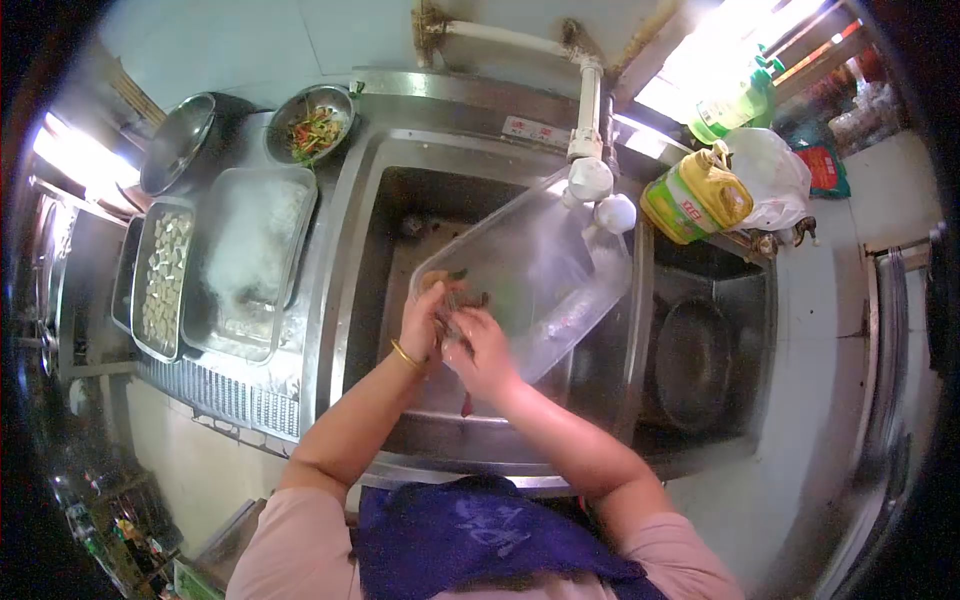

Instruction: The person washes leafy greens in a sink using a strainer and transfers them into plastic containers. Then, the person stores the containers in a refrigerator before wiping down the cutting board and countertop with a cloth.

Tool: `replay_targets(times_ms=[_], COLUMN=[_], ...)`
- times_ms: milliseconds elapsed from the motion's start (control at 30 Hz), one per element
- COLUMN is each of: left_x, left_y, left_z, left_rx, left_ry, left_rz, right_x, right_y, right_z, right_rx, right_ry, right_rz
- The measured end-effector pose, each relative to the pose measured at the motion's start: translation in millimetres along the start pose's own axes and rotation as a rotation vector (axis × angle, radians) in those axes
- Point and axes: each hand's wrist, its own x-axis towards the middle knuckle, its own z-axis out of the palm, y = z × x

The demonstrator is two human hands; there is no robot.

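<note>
Both of my hands meet over the near left corner of a clear plastic tub [515,255], which sits tilted across the sink [400,205]. My left hand [422,322], with a gold bangle at its wrist, has its fingers closed around small brownish and dark pieces [462,297] too blurred to name. Against it, my right hand [482,350] is closed at the same pieces, fingers curled. Something whitish and shiny [568,315] lies at the tub's right side. A small red bit [467,404] shows just below my hands.
White tap pipes [590,180] reach over the tub. At left stand a steaming metal tray [235,325], a tray of pale cut pieces [165,275] and a bowl of chopped vegetables [315,130]. A second basin [745,330] and a yellow jug [695,195] are at right.
</note>
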Motion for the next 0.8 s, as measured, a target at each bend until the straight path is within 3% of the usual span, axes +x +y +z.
replay_targets(times_ms=[167, 300, 400, 500, 600, 633, 700, 800], left_x=[-2.8, 0.3, -4.6, -1.1, -15.8, -13.3, -15.4, -36.3], left_y=[15.5, 6.2, 22.6, 26.2, 40.9, 32.8, 19.5, 31.8], left_z=[-24.6, -56.4, -72.6, -76.4, -47.4, -52.7, -67.6, -49.8], left_rx=[-0.031, -0.110, -0.151, -0.117, 0.031, 0.172, 0.449, 0.690], left_ry=[0.005, -0.150, -0.195, 0.073, 0.031, 0.029, 0.005, 0.012], left_rz=[-0.097, -0.227, -0.412, -0.626, -0.324, -0.103, 0.253, 0.506], right_x=[-37.7, -30.9, -17.0, -0.7, 15.2, 22.2, 40.9, 52.6], right_y=[3.6, 46.4, 51.7, -6.8, -35.9, -38.1, -40.5, 5.8], right_z=[-69.2, -110.7, -183.5, -217.1, -242.8, -254.7, -273.0, -284.3], right_rx=[-0.582, -1.100, -1.026, -0.687, -0.343, -0.230, -0.055, 0.092], right_ry=[-0.476, -0.662, -0.656, -0.764, -0.808, -0.800, -0.778, -0.778], right_rz=[-0.322, -0.251, -0.063, 0.057, 0.186, 0.225, 0.609, 0.521])
